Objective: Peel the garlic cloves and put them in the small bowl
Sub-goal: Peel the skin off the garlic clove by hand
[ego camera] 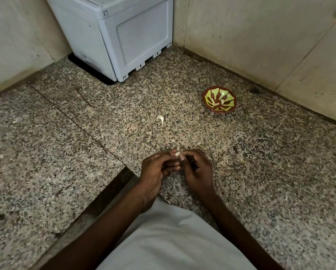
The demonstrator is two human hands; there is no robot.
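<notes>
A small white garlic clove (177, 153) is pinched between the fingertips of both hands, just above the speckled granite counter. My left hand (155, 170) holds it from the left with curled fingers, and my right hand (197, 170) pinches it from the right. A second garlic clove (160, 119) with a thin tail lies loose on the counter farther back. The small bowl (219, 99), red-brown with a green leaf pattern, stands at the right rear and holds a few pale pieces.
A grey plastic appliance (116, 34) stands in the back corner. Beige tiled walls (260, 36) close the counter at the rear and right. A step edge (112, 184) in the granite counter runs diagonally at my left forearm.
</notes>
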